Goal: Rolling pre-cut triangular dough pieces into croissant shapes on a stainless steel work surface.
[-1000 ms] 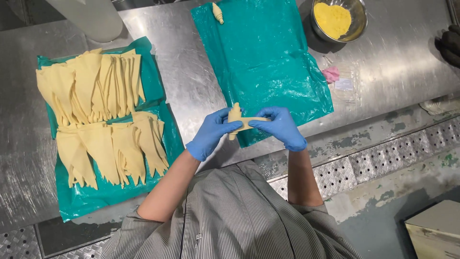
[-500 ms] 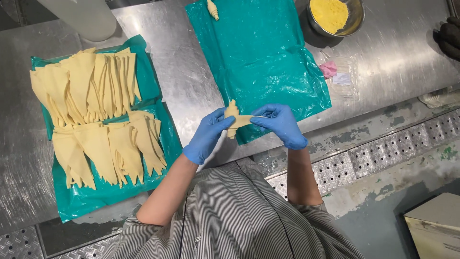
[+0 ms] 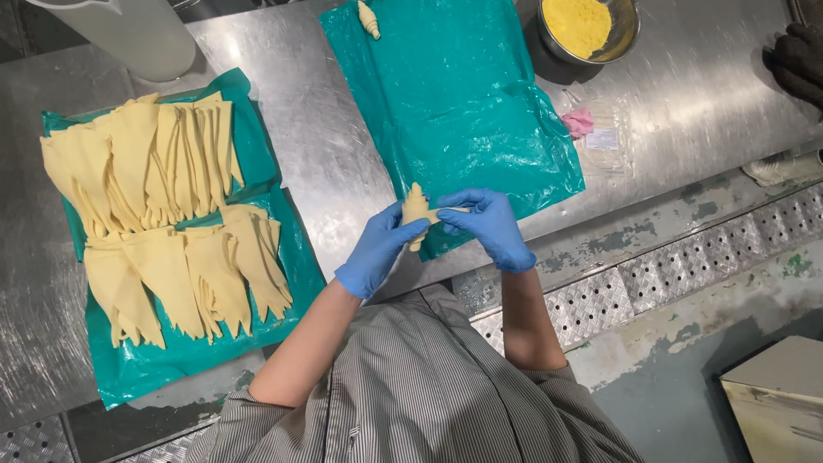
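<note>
Dozens of pale dough triangles (image 3: 163, 214) lie fanned in two rows on a teal plastic sheet (image 3: 137, 377) at the left of a steel table (image 3: 326, 171). At centre, the left hand (image 3: 375, 253) and right hand (image 3: 489, 225), both in blue gloves, close together on a rolled piece of dough (image 3: 417, 210), held just above the near edge of a second teal sheet (image 3: 463, 111). One finished roll (image 3: 369, 19) rests at that sheet's far end; a metal bowl of yellow filling (image 3: 591, 24) stands at right.

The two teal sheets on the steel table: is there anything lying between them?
No. In the head view, only bare steel table separates the sheet of dough triangles from the sheet before the hands.
</note>
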